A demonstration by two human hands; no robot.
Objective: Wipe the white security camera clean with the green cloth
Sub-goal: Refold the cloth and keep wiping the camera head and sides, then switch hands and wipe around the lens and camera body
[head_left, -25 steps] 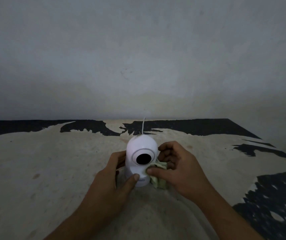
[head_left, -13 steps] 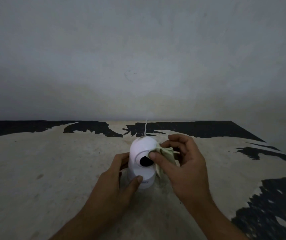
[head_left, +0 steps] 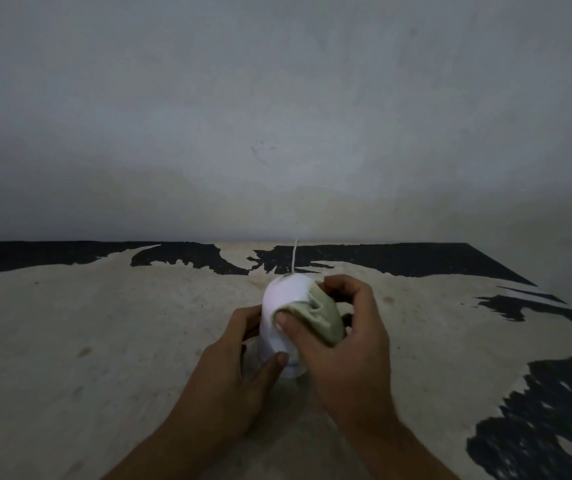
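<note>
The white security camera [head_left: 282, 299] stands upright on the worn table, its rounded head showing above both hands. My left hand [head_left: 232, 368] grips its base from the left, thumb across the front. My right hand [head_left: 346, 344] holds the bunched pale green cloth [head_left: 322, 315] and presses it against the front of the camera's head with the thumb. The cloth covers the dark lens. A thin white cable [head_left: 294, 256] runs from the back of the camera toward the wall.
The table [head_left: 104, 341] has a beige top with black patches where the surface is worn, along the far edge and at the right. A plain grey wall [head_left: 277, 116] rises directly behind it. The table's right edge slants away at the right.
My right hand has lifted the cloth from the camera's lower right side up across the front of its head, and the lens is now covered. The left hand keeps its grip on the base.
</note>
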